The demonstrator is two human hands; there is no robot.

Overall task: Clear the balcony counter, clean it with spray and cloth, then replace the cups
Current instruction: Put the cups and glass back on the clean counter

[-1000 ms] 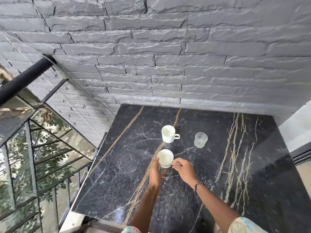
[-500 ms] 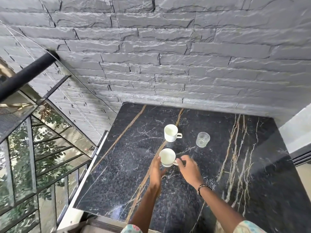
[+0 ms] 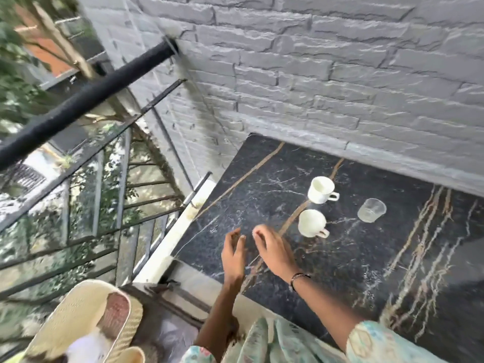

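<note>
On the black marble counter (image 3: 262, 195) stand two white cups, far cup (image 3: 320, 189) and near cup (image 3: 311, 222), with a clear glass (image 3: 371, 210) to their right (all upright). Left hand (image 3: 234, 254) and right hand (image 3: 273, 248) hover near the counter's front edge, fingers loosely spread, holding nothing, apart from the near cup.

You see two white cups upright on the black marble counter (image 3: 262, 195); the far cup (image 3: 320, 189) has its handle pointing right; the near cup (image 3: 311, 222) stands just in front of it, handle toward the lower right; a clear glass (image 3: 372, 210) stands to their right, apart.
</note>
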